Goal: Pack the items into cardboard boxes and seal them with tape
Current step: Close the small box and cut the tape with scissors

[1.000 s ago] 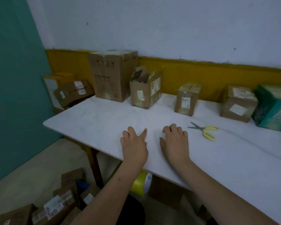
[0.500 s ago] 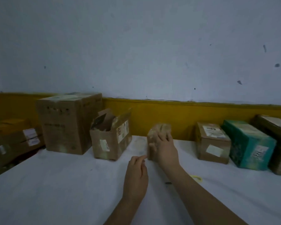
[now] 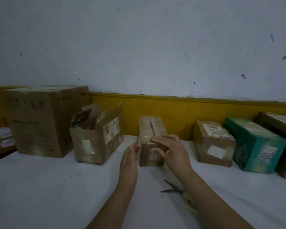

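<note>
A small taped cardboard box [image 3: 151, 128] stands upright in the middle of the white table [image 3: 48, 187]. My right hand [image 3: 172, 152] grips its near top edge, fingers over the top and thumb on the front face. With straight fingers, my left hand [image 3: 129, 162] reaches the box's left side; contact is unclear. An open cardboard box [image 3: 96, 141] with raised flaps stands just left of it. Yellow-handled scissors [image 3: 186, 200] lie on the table near me, partly under my right forearm.
A large closed carton [image 3: 40, 123] stands at the back left, with labelled boxes [image 3: 2, 136] beyond the table's left end. To the right stand a labelled brown box [image 3: 213, 142], a green box [image 3: 254, 146] and another brown box [image 3: 284, 129]. A yellow-banded wall runs behind.
Both hands left the table's near edge and reached forward. My right hand took hold of the small box, and my left hand has now come up to its left side.
</note>
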Demonstrator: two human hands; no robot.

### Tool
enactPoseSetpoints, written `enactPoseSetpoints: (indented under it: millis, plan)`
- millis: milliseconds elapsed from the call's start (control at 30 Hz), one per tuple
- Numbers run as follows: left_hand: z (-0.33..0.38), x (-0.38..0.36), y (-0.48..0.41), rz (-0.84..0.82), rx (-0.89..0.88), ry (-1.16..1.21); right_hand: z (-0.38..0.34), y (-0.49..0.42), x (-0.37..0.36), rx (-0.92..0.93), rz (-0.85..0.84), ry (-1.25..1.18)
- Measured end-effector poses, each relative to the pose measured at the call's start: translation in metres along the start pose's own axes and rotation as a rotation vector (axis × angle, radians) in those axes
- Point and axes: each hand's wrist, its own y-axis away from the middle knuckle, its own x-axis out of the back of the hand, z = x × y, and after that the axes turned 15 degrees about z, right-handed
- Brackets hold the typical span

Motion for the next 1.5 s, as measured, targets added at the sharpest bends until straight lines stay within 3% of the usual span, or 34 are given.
enactPoseSetpoints:
  millis: [167,467,700,833,933,1000,1167,1233,1300,1400,1500]
  plan:
    - [0.000,-0.003,0.005,-0.118,-0.111,-0.032,0.000,-0.005,0.008,0.044,-0.121,-0.049]
    - [-0.003,-0.004,0.010,-0.122,-0.158,-0.037,-0.009,0.007,-0.001,0.302,0.117,0.125]
    - [0.010,-0.001,0.010,-0.109,-0.175,0.023,-0.024,0.023,0.005,0.463,0.170,0.028]
    - [0.003,0.008,0.002,-0.164,-0.010,0.100,-0.039,0.024,0.013,0.340,0.093,-0.019]
    - [0.010,0.005,0.006,-0.056,0.044,0.150,-0.046,0.020,0.026,0.331,0.021,-0.081]
    - [0.016,0.002,0.012,-0.008,0.024,0.165,-0.052,0.019,0.039,0.205,0.027,-0.231]
    - [0.031,-0.002,0.039,-0.077,-0.695,-0.417,-0.066,0.021,0.062,-0.381,-0.112,-0.413]
    - [0.033,-0.004,0.045,-0.255,-0.756,-0.518,-0.050,0.022,0.069,-0.545,-0.028,-0.506]
    - [0.037,-0.003,0.045,-0.378,-0.577,-0.344,-0.038,0.024,0.081,-0.725,-0.016,-0.612]
    - [0.043,-0.005,0.047,-0.354,-0.101,0.025,-0.025,0.036,0.090,-0.677,-0.134,-0.668]
    - [0.036,-0.006,0.042,-0.380,0.022,0.111,-0.021,0.044,0.089,-0.633,-0.160,-0.683]
